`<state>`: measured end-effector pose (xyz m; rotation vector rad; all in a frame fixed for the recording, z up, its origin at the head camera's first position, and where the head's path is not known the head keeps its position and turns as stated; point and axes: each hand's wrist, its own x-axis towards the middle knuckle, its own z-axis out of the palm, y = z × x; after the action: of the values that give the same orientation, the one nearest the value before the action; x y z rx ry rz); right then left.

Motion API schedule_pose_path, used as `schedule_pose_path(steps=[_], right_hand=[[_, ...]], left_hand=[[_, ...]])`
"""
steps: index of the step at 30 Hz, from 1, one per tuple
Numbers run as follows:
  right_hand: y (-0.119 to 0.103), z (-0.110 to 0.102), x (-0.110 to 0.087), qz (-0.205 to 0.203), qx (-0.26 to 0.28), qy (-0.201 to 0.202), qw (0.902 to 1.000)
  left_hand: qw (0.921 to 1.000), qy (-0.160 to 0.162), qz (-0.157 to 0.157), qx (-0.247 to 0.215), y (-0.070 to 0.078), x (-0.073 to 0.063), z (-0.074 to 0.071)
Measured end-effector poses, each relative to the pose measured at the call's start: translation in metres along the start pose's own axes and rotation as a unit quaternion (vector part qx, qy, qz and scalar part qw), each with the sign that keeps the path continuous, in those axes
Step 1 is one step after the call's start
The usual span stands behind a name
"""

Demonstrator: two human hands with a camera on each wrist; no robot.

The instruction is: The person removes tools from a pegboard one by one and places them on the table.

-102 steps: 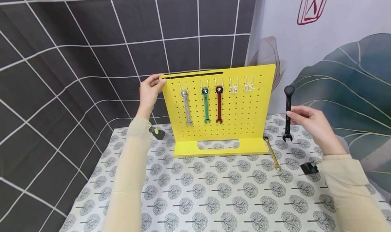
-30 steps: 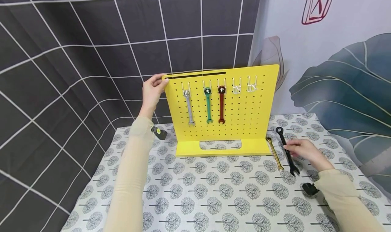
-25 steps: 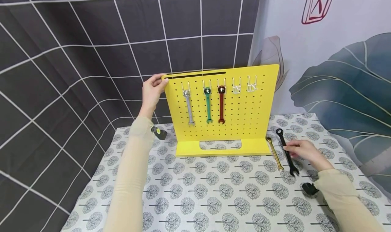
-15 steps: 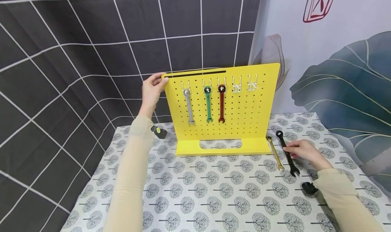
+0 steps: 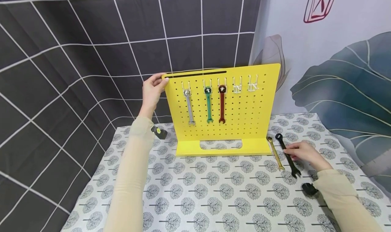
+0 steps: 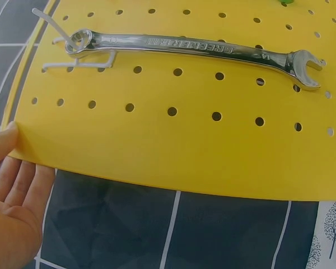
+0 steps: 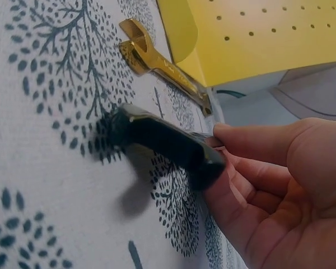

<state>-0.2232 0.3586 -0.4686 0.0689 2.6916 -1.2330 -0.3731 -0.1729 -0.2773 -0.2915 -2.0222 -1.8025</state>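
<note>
My left hand (image 5: 151,92) pinches the upper left corner of a yellow pegboard (image 5: 244,116), thumb in front and fingers behind, as the left wrist view also shows. My right hand (image 5: 306,154) holds a black combination wrench (image 5: 288,157) by its shank between thumb and fingers, low over the cloth at the right. In the right wrist view the black wrench (image 7: 162,140) points its near end at the camera, with a shadow on the cloth. A gold wrench (image 5: 276,154) lies just left of it. Whether the black wrench fully rests on the cloth I cannot tell.
Silver (image 5: 189,107), green (image 5: 209,104) and dark red (image 5: 222,104) wrenches hang from hooks on the board. Two white hooks (image 5: 237,86) to their right hold nothing. Tree-print cloth (image 5: 213,191) covers the table. A dark checked curtain (image 5: 91,72) hangs behind and left.
My right hand has lowered the black wrench from upright in the air to beside the gold wrench. Lately its ring end has dipped slightly. My left hand keeps its grip on the board.
</note>
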Motion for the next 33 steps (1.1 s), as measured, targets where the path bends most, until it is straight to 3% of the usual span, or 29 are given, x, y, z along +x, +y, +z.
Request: schedule_pose_path(steps=[7, 16, 33], right_hand=[[0.0011, 0.0008, -0.0015, 0.010, -0.010, 0.009, 0.9999], [0.0028, 0.0016, -0.0034, -0.015, -0.006, 0.013, 0.9998], [0.0054, 0.0008, 0.0001, -0.005, 0.006, 0.018, 0.9998]], left_hand=[[1.0000, 0.002, -0.002, 0.005, 0.0001, 0.0000, 0.0002], [1.0000, 0.002, -0.002, 0.007, 0.0006, 0.0000, 0.0001], [1.0000, 0.002, 0.001, 0.001, -0.0001, -0.0005, 0.0004]])
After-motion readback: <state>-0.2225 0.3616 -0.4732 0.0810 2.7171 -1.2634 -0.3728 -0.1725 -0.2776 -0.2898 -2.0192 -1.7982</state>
